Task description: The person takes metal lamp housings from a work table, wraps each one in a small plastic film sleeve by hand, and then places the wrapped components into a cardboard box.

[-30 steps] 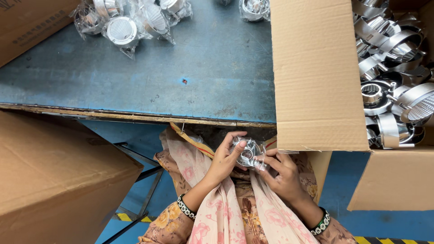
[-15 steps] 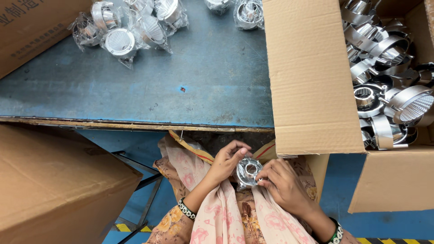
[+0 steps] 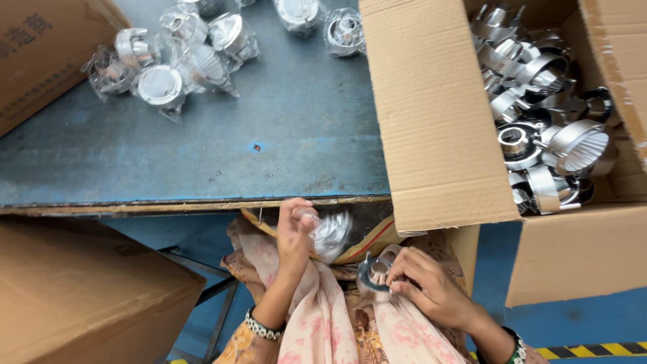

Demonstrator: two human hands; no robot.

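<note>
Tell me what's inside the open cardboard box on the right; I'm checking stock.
The cardboard box holds a heap of loose silver metal fittings. Lower layers and the bottom are covered.

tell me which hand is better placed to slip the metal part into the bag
Probably the right hand: it holds the metal part just below the clear bag, which the left hand pinches at its top by the table edge.

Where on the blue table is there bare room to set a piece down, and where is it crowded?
The blue table is bare across its middle and near edge, between the bagged metal parts at the far side and the box flap. It is crowded along the far edge with bags. The open carton is packed with loose metal parts.
</note>
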